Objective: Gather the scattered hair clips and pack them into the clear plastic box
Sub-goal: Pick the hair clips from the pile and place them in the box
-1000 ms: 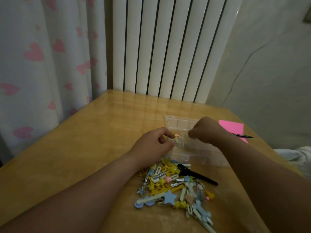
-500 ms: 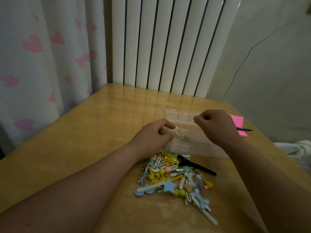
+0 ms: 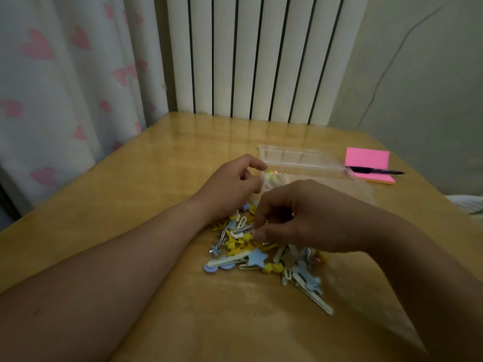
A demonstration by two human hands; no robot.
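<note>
Most of the job is ahead of you, as far as this view shows. Going left to right: your left hand (image 3: 230, 186) sits at centre frame against the near left corner of the clear plastic box (image 3: 300, 163), fingers curled loosely with the forefinger arched over the thumb. It seems to steady the box or a small pale clip (image 3: 273, 176) just inside that corner; you cannot tell which, and whether the fingers actually pinch anything is not clear.

Below and slightly right of it lies the pile of hair clips (image 3: 261, 254), lower centre of the frame, spread on the desk (image 3: 130, 194). It is a dense heap: yellow pieces, pale mint bars, silver snap clips, a blue star (image 3: 257, 257) near its front edge and a long pale bar trailing toward the lower right. Judging by its size, nearly all the clips are waiting to be packed.

Your right hand (image 3: 300, 218) hovers over the upper part of the pile, fingers bunched narrow, tips down among the clips at a silver-and-white one; whether it has hold yet is uncertain.

The box, right of centre and behind the pile, is open, transparent, and looks almost empty. Further right sit a pink notepad (image 3: 366, 160) and a black pen (image 3: 376, 170).
</note>
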